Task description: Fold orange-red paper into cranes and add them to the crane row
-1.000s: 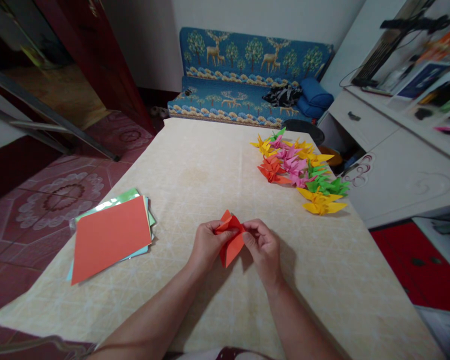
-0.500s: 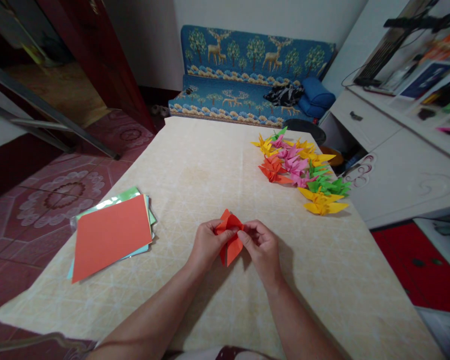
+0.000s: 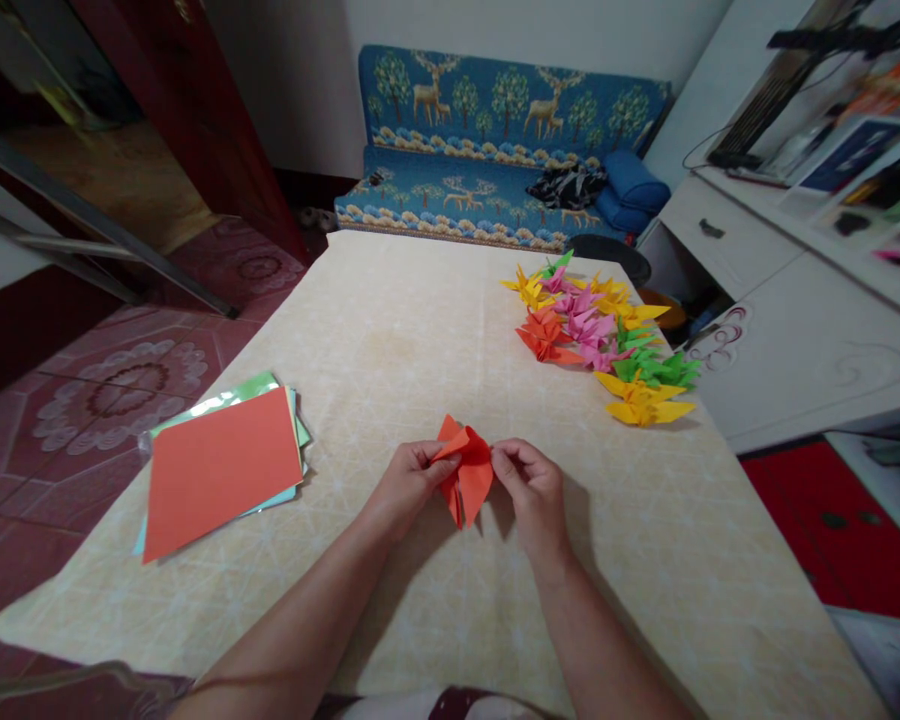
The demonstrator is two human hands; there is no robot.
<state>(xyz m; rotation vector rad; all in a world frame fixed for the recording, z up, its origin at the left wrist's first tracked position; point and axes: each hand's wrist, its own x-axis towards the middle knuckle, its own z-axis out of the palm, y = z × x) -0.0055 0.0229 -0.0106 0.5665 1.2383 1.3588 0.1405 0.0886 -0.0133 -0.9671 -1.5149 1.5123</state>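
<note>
A folded orange-red paper piece (image 3: 474, 484) is held up over the middle of the table between both hands, its pointed flaps spread. My left hand (image 3: 418, 474) pinches its left side, the thumb lying on the paper. At its right edge, my right hand (image 3: 523, 478) is closed with thumb and finger pressed together on the paper's tip. Several folded paper birds (image 3: 589, 325) in yellow, pink, green and orange stand grouped at the table's back right. Flat sheets of paper (image 3: 225, 470), an orange-red one on top, lie at the left.
A pale patterned cloth covers the table (image 3: 390, 340). Behind it stands a blue sofa (image 3: 480, 180) with deer designs. A white cabinet (image 3: 817, 320) is on the right, and a metal ladder-like frame (image 3: 120, 240) stands at the left.
The folded piece has opened wider and turned a little, its lower flaps now further apart. My right hand has shifted slightly right, its thumb moving from the paper's middle to its right edge.
</note>
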